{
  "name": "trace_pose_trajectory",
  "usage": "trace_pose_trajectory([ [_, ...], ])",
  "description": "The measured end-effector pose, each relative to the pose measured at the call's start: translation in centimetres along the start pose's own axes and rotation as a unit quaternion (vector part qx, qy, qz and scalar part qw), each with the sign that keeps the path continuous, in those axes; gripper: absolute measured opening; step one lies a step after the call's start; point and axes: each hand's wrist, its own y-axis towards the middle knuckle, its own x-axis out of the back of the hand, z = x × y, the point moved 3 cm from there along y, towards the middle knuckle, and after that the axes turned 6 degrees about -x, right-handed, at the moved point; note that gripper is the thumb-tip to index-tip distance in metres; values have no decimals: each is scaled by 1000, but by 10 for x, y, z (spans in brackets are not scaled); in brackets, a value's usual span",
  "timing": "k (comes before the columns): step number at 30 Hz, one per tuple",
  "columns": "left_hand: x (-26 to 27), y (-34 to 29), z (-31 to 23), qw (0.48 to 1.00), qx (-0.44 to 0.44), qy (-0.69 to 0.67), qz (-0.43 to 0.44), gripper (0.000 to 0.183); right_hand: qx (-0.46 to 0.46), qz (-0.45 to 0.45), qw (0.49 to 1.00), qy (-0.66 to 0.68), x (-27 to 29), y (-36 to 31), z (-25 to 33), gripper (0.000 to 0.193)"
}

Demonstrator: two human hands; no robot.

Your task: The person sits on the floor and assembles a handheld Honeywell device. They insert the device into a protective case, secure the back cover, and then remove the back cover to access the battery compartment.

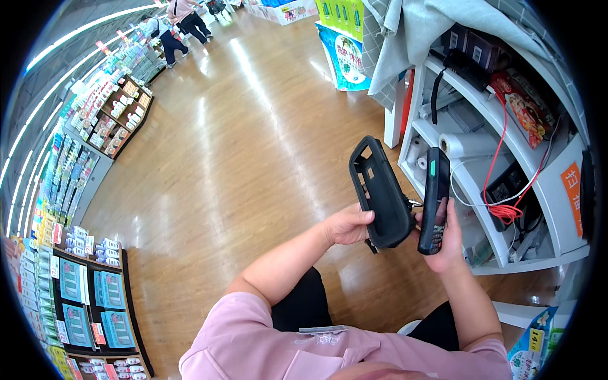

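Observation:
My left hand [350, 225] is closed on the lower left edge of a black protective case [385, 196], its thumb inside the hollow. The case is long, with a raised rim and cut-out openings near its upper end. Just to the right, my right hand [448, 247] grips a black handheld scanner terminal [434, 202] with a keypad at its lower end and a green patch near the top. The terminal stands upright, seen nearly edge-on. A small metal clip [415, 203] shows between case and terminal; what it is fixed to is hidden.
At right, a white shelf unit [506, 258] holds a white roll [468, 145], tangled red cable [505, 212] and a red package [524, 107]. Grey cloth [437, 25] drapes over its top. Stocked store shelves [95, 304] line the left. Two people [183, 22] stand far off on the wooden floor [221, 158].

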Motion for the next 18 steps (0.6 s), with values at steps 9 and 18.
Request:
trace_pose_trajectory([
  [9,10,-9,8,998,-8,51,28,83,-8,-18,998,60,4,-2,11,45],
  [18,-14,2,-5,996,-76,44,11,65,-33,17,993,112,10,-1,18,39],
])
